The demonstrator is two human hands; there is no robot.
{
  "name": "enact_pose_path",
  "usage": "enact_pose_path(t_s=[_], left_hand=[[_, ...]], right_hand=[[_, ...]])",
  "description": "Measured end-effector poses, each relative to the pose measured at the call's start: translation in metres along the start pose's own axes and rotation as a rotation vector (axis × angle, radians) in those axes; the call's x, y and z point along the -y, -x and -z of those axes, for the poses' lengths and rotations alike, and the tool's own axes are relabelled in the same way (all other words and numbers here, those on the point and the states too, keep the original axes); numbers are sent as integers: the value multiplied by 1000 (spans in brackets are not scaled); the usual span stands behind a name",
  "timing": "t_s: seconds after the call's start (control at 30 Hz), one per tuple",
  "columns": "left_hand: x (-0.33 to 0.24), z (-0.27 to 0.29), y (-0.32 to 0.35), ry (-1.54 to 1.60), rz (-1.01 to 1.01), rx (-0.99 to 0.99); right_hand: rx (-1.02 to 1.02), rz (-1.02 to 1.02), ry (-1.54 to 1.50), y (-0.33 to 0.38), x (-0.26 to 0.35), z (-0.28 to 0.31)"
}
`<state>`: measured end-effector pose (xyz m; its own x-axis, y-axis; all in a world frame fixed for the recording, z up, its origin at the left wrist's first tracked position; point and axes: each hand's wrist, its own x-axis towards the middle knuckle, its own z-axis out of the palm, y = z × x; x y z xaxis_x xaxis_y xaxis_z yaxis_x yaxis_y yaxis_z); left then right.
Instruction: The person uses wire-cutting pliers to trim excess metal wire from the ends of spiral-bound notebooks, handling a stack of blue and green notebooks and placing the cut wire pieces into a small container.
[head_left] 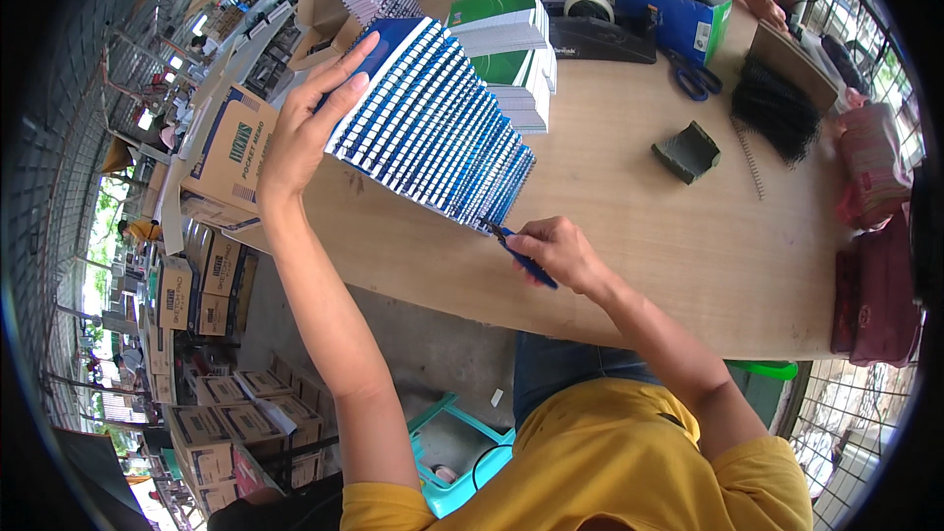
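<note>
A tall stack of blue spiral notebooks (433,128) leans on the table, its rows of coil binding facing me. My left hand (310,123) lies on the top notebook at the upper left, fingers stretched along its cover. In my right hand (560,251) is a pair of pliers with blue handles (531,264). Their jaws touch the coil ends at the stack's lower right corner; whether they grip a wire is too small to tell. Behind the stack stand green-covered notebooks (501,69).
Blue scissors (695,77), a small dark green box (688,152), a loose coil (747,162) and a pile of black coils (777,108) lie right on the table (629,206). A tape dispenser (600,34) and a blue carton (669,0) stand behind. Another person's hand (765,6) is at the far right.
</note>
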<state>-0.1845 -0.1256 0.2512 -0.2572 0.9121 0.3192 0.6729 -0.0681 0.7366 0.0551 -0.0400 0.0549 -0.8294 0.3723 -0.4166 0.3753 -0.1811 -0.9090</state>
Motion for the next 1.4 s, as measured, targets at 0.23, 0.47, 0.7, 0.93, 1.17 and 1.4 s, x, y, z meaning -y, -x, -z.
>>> enact_pose_path(t_s=[0.23, 0.47, 0.7, 0.93, 1.17, 1.4], left_hand=[[2, 1, -1, -27, -15, -14], [2, 1, -2, -27, -15, -14], [5, 2, 0, 0, -18, -13], [6, 2, 0, -3, -35, -6], [6, 1, -2, -9, -55, 9], [9, 0, 0, -1, -28, -36]], right_hand=[[-516, 642, 482, -1, -29, -14], [-582, 779, 638, -8, -35, -17], [-29, -24, 130, -12, -9, 11], [-629, 740, 688, 6, -25, -21], [-428, 634, 477, -8, -34, -15], [-221, 300, 255, -14, -21, -5]])
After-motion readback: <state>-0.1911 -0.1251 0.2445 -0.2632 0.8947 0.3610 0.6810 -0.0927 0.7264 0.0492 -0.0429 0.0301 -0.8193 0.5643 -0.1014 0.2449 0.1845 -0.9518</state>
